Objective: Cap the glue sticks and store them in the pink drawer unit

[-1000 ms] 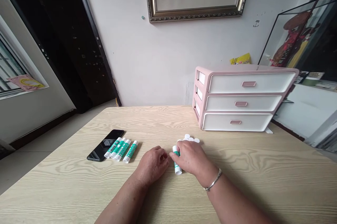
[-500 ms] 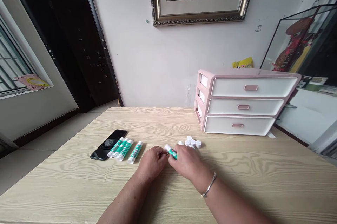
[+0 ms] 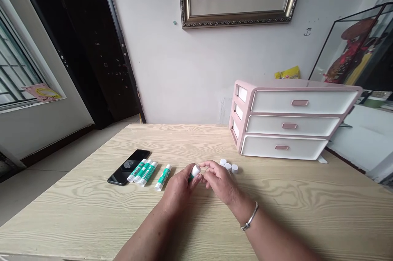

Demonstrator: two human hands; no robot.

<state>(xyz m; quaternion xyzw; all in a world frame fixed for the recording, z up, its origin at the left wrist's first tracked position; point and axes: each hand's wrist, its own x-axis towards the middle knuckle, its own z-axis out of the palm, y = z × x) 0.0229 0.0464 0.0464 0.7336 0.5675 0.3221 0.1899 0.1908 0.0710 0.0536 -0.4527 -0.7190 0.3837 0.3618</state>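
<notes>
My left hand (image 3: 181,185) is closed round a green-and-white glue stick (image 3: 195,170), whose white end points up and to the right. Close beside that end is my right hand (image 3: 219,181), its index finger stretched toward the stick and its thumb below, apart; nothing shows between them. Whether a fingertip touches the stick I cannot tell. Several white caps (image 3: 234,169) lie just behind my right hand, which partly hides them. To the left of my hands a single glue stick (image 3: 163,177) lies on the table, and several more glue sticks (image 3: 147,173) lie side by side further left.
A black phone (image 3: 127,167) lies at the left, touching or just under the grouped sticks. The pink-and-white drawer unit (image 3: 288,126) stands at the back right of the wooden table (image 3: 291,212). Behind the table is a wall with a framed picture (image 3: 239,19).
The glue stick has passed from my right hand into my left. My right hand has loosened, its fingers now apart near the white end. The view has shifted slightly.
</notes>
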